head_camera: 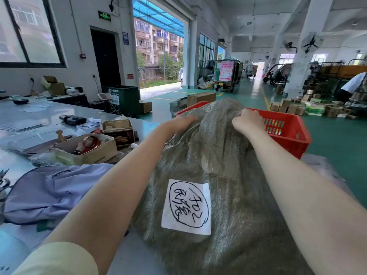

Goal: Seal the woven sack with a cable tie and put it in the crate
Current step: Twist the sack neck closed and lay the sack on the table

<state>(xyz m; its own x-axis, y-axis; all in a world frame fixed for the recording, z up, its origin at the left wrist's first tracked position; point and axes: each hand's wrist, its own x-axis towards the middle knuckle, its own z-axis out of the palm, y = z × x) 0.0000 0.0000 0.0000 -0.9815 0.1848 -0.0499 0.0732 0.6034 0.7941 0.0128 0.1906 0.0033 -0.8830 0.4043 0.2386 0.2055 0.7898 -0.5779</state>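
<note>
A: Start at the left. What is on the table [49, 114]?

B: A flat blue bag [49, 191] nearest us, then an open tin [87, 149] with a red-handled tool in it, and a darker tin [119, 130] behind. No cable tie shows anywhere.

A: And the left hand [183, 122]?

B: It lies palm-down on the woven sack's [214, 159] far left shoulder, fingers curled over the cloth. It seems to press or pinch the weave, but how firm the hold is I cannot tell.

A: The sack itself?

B: It lies in front of the person, long axis running straight away, with a white handwritten label [186, 207] on the near face. Its far end rises against the red crate [286, 128].

A: The right hand [248, 121]?

B: Closed into a fist, bunching sack cloth near the top, just beside the crate's near rim.

A: So which way must it go?

B: Forward and slightly right. The crate lies directly beyond both hands, the right one nearer. I judge the neck looks unsealed.
</note>
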